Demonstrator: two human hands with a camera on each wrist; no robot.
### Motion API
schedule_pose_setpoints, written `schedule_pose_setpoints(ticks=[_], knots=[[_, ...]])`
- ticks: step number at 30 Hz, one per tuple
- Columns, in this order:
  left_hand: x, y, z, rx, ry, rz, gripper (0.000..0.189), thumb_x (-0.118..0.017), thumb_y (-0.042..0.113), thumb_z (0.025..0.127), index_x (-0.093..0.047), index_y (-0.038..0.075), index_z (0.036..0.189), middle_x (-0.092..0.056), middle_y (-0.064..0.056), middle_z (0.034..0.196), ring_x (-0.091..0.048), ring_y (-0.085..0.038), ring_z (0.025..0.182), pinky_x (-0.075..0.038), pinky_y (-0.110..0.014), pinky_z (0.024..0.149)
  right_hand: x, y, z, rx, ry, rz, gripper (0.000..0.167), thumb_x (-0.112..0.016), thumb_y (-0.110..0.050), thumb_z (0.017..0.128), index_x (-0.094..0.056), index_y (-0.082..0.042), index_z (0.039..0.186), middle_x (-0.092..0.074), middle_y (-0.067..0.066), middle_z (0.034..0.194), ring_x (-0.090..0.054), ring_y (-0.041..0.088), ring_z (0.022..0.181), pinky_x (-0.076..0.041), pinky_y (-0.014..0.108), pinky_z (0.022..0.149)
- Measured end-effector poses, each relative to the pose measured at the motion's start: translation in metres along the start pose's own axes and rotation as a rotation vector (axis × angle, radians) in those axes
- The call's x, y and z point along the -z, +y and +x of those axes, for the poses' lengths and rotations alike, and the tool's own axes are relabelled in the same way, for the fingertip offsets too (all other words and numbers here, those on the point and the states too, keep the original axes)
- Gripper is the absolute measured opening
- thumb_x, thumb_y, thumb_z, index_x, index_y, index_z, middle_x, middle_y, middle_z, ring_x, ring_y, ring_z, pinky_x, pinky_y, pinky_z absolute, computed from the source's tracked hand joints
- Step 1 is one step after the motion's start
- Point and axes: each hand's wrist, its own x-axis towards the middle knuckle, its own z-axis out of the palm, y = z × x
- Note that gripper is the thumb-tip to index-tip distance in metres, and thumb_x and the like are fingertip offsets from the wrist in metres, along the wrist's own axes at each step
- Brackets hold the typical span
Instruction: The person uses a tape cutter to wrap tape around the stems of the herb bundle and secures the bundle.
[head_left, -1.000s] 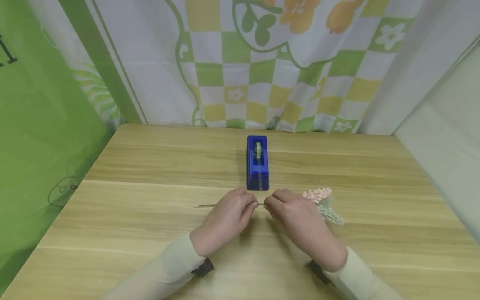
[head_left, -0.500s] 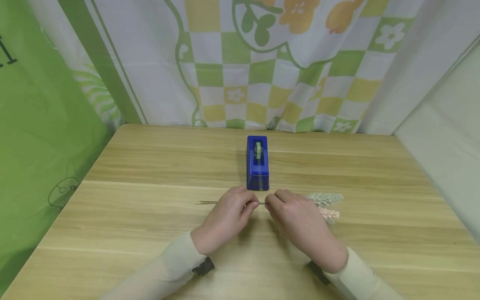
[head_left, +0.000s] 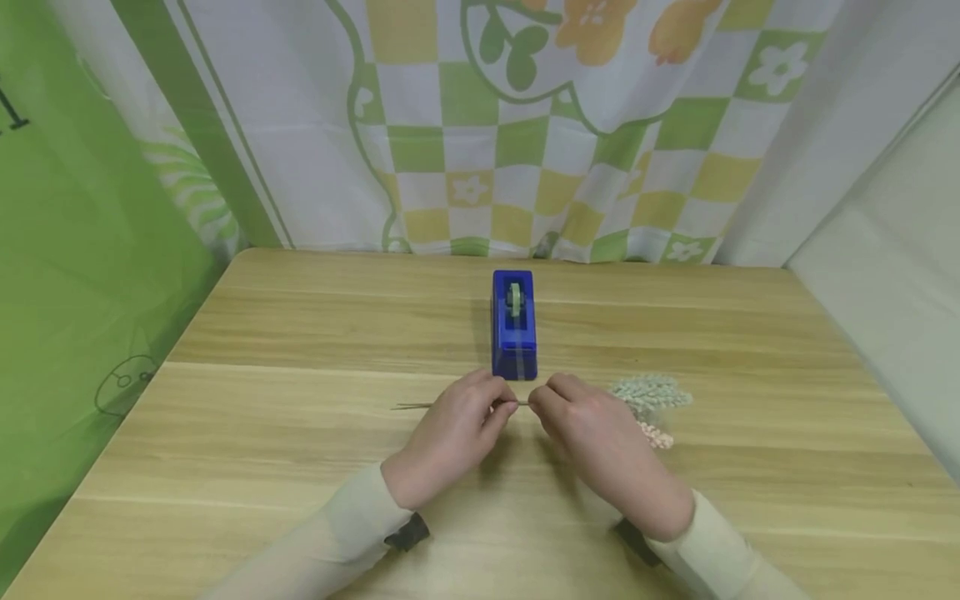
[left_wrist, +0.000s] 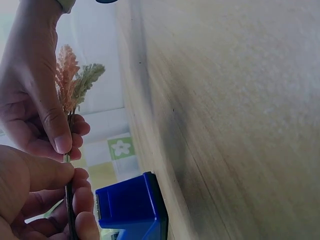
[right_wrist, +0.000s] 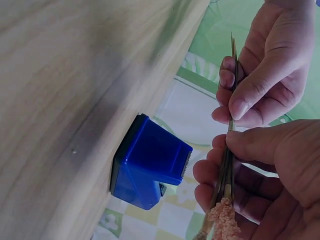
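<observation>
Both hands pinch one thin bundle of flower stems [head_left: 411, 407], held level above the table. My left hand [head_left: 450, 433] grips it toward the bare stem ends, which stick out on the left. Close beside it, fingertips a short gap away, my right hand [head_left: 603, 442] pinches the stems nearer the heads. Past the right hand show pale green flower heads [head_left: 651, 395] and a pink flower head [head_left: 657, 435], partly hidden by that hand. In the left wrist view, a pale shiny band [left_wrist: 66, 158] shows on the stems between the two thumbs.
A blue tape dispenser [head_left: 514, 337] with a roll of clear tape stands just beyond the hands, its toothed cutter facing them. The wooden table [head_left: 315, 325] ends at a checked curtain [head_left: 517, 150] behind, with a green cloth [head_left: 90, 275] on the left.
The bundle has rolled between the fingers: the pink head has gone from the far side to the near side, and green heads now lie at the far side. Both hands have hardly moved.
</observation>
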Motion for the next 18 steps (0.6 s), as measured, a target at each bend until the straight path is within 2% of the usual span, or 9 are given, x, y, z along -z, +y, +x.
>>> schedule_pose_setpoints(ticks=[8,18], knots=[[-0.0006,-0.0013,-0.0005,-0.018,-0.032,-0.004,0.016,-0.063,0.010,0.104,-0.077,0.001,0.105,-0.075,-0.005,0.093,-0.060,-0.011,0.076,-0.054,-0.023,0.071,-0.0009,0.0021,-0.0008,0.002,0.014,0.021,0.009,-0.079,-0.006,0.090,-0.074,-0.010,0.096,-0.064,-0.002,0.083,-0.057,0.010,0.068,-0.053,0.023,0.057],[-0.0011,-0.0011,0.0018,-0.009,-0.018,-0.003,0.013,-0.065,0.009,0.103,-0.076,0.003,0.101,-0.075,-0.006,0.095,-0.067,-0.015,0.083,-0.058,-0.026,0.074,-0.0021,0.0018,0.0012,-0.010,0.016,-0.003,0.009,-0.081,-0.008,0.090,-0.073,-0.008,0.094,-0.066,0.000,0.084,-0.061,0.014,0.073,-0.055,0.027,0.062]])
